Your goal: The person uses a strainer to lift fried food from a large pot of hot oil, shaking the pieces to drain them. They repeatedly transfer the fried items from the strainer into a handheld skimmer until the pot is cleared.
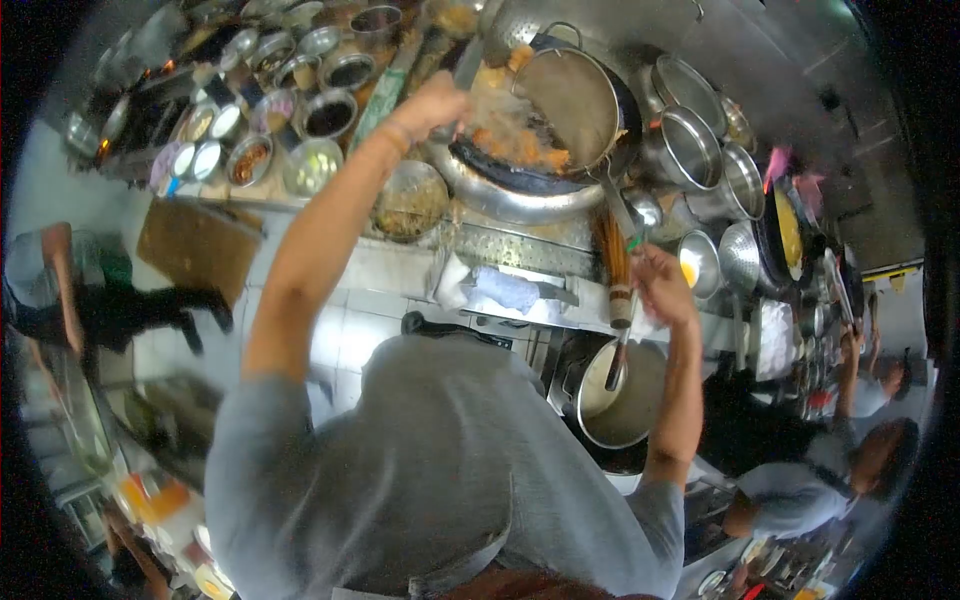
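My left hand (440, 105) is closed around a flat grey metal tool (468, 66) at the wok's left side; its kind is not clear. Below and right of it, golden-brown fried pieces (515, 148) lie in the wok (525, 190), with haze over them. A large round strainer (570, 105) is tilted against the wok's right side. Its handle runs down toward me, with a green band near the end. My right hand (662, 287) is closed at that handle end. A wooden-handled bamboo brush (617, 265) is just left of this hand.
Bowls of ingredients (320, 165) crowd the left counter. Steel pots (690, 145) and a ladle (645, 208) are at right. A pot of pale liquid (620, 395) stands low by my right forearm. A folded cloth (503, 288) lies on the front ledge. Other people (800, 495) are at both sides.
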A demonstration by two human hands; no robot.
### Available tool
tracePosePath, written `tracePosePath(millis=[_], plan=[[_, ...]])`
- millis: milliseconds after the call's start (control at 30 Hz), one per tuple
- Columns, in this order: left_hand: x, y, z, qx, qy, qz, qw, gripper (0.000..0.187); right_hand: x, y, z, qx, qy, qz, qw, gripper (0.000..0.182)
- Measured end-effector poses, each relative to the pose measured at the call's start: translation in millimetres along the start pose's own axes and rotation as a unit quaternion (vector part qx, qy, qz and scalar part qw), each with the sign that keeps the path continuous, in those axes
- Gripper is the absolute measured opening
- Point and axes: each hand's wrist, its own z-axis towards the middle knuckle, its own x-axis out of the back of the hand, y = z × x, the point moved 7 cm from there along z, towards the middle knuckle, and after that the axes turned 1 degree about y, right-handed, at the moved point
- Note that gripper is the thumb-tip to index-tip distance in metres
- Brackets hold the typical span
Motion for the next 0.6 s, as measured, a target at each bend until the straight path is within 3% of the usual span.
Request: tracePosePath(millis=[67,133,167,233,400,600], plan=[[4.4,7.1,6.6,-0.031,0.013,0.053,0.998,0.021,10.0,7.9,7.7,-0.026,-0.001,0.020,0.999,0.012],[19.7,37.9,-12.4,-0.093,0.104,0.137,0.981,0.027,28.3,27.2,21.8,-0.055,0.000,0.042,0.998,0.011],[24.4,41.6,-22.0,-0.091,0.103,0.139,0.981,0.027,38.0,40.6,36.1,-0.048,-0.034,0.047,0.997,0.011],[35.3,38.7,-48.1,-0.086,0.033,0.020,0.996,0.027,43.3,41.2,41.7,-0.075,-0.074,0.102,0.989,0.011],[65.4,3.7,-153.8,0.038,0.081,-0.090,0.992,0.031,75.6,36.1,42.2,-0.130,-0.114,0.117,0.978,0.016],[48.9,-95.6,-266.8,0.157,0.154,-0.325,0.920,0.033,99.9,27.4,59.6,-0.067,-0.122,-0.036,0.990,0.007]])
